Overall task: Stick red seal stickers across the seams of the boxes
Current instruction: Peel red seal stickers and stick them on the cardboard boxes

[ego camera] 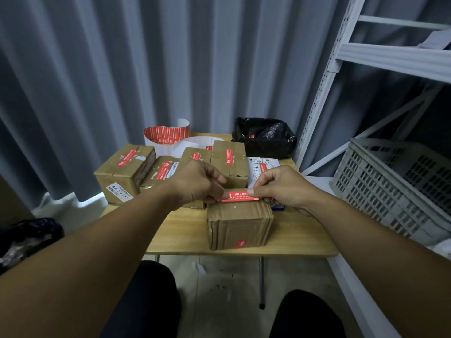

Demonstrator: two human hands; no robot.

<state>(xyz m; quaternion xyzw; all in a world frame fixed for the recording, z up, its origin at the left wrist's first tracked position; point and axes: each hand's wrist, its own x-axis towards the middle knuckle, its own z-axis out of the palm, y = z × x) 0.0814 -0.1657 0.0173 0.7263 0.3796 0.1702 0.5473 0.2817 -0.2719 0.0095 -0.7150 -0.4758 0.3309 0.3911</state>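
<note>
hands pinch red sticker, label (43-2 4202)

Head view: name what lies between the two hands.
A red seal sticker, its ends held by left hand and right hand, over the nearest box; head view.

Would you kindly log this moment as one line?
step: sticker placement; left hand: pinches red seal sticker; right hand: pinches its other end; sticker: at nearest cardboard box top

Ends of red seal sticker under fingertips — grey crate past right edge
</note>
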